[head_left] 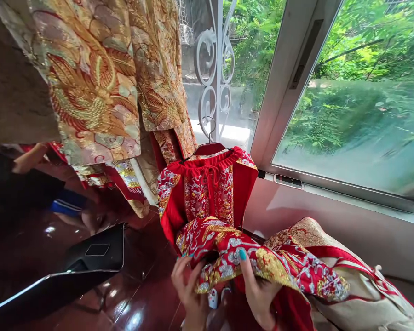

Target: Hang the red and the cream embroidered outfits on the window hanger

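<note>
A red jacket-like garment (pixel 227 243) with gold and silver embroidery lies across both hands at the lower middle. My left hand (pixel 189 285) is closed on its near left edge, beside a dark spot I cannot make out. My right hand (pixel 260 294) pinches the gold-trimmed hem, thumb with teal nail on top and fingers underneath, hidden by cloth. Just beyond hangs a red skirt-like garment (pixel 209 184) with a gathered drawstring top and embroidered panels, on a dark hanger (pixel 209 148).
Gold embroidered garments (pixel 96 87) hang at upper left. Beige and red garments (pixel 359 280) are heaped at right. A phone (pixel 288 181) rests on the sill under the window (pixel 352 105). A black box-like object (pixel 100 253) stands lower left, near another person's arm (pixel 31 156).
</note>
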The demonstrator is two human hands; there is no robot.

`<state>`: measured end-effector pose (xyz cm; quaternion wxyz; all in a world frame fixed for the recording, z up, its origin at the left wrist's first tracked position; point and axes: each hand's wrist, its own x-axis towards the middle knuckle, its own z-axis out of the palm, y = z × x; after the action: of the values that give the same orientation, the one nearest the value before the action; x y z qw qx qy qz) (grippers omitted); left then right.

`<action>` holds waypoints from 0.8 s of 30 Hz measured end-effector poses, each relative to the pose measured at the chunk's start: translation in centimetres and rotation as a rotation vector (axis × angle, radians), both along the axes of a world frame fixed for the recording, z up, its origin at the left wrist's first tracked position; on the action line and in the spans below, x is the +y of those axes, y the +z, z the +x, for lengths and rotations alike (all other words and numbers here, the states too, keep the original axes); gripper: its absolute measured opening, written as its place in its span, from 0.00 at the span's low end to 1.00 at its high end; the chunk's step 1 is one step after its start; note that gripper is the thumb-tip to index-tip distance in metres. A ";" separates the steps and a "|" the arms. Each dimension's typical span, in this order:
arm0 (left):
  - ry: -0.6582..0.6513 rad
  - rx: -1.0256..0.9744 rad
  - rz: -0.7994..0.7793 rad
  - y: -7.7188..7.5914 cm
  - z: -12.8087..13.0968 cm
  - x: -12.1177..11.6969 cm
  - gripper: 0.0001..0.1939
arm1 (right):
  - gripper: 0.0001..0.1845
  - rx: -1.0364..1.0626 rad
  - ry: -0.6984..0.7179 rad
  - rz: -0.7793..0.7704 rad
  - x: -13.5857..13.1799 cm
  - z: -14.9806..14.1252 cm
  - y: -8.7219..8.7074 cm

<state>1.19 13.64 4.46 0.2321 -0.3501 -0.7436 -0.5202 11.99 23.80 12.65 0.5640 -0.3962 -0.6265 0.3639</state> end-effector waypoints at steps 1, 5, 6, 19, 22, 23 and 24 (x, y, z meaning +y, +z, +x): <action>0.011 0.027 0.032 0.6 -1.0 -1.0 0.10 | 0.17 0.049 0.010 -0.052 0.0 -0.8 0.7; 0.057 0.025 0.077 4.3 -4.4 -3.9 0.10 | 0.23 0.077 0.256 -0.333 0.9 -3.3 2.1; 0.083 0.048 0.057 5.3 -5.3 -4.4 0.10 | 0.25 0.041 0.342 -0.386 1.3 -3.6 2.1; 0.324 0.633 -0.637 17.9 -17.3 -9.5 0.18 | 0.39 -0.646 0.179 0.540 25.6 -7.7 6.7; 0.505 0.420 -0.913 20.2 -19.8 -8.7 0.22 | 0.37 -0.880 0.248 0.662 30.2 -10.0 6.6; 0.542 0.343 -1.000 21.0 -20.8 -8.2 0.22 | 0.36 -0.918 0.272 0.682 30.9 -10.6 6.3; 0.564 0.275 -1.074 21.8 -21.7 -7.7 0.22 | 0.35 -0.931 0.273 0.689 31.1 -11.2 5.9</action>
<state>-20.54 5.95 26.29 0.2456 -0.2719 -0.9287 0.0575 0.74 54.88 18.59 0.2742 -0.2241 -0.9352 -0.0033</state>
